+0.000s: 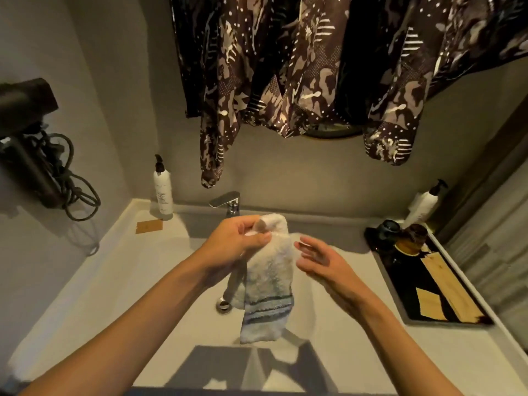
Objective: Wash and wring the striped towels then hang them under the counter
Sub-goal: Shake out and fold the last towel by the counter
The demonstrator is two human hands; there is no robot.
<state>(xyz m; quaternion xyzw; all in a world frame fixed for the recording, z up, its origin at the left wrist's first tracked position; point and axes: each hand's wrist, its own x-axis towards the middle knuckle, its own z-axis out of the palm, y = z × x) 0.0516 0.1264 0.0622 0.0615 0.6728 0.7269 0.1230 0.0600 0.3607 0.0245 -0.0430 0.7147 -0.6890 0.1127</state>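
Note:
A white towel with grey-blue stripes near its lower end [268, 281] hangs folded above the sink basin [183, 281]. My left hand [237, 244] pinches its top edge between thumb and fingers, just in front of the chrome faucet [228, 202]. My right hand [320, 260] hovers to the right of the towel, fingers spread and holding nothing, close to the cloth but apart from it. The drain [223, 304] shows just left of the towel's lower part.
A pump bottle [162, 190] stands at the back left and another one [424, 204] at the back right. A dark tray [428, 281] with cups and cards sits on the right. Patterned clothes [300, 67] hang overhead. A hair dryer [31, 144] hangs on the left wall.

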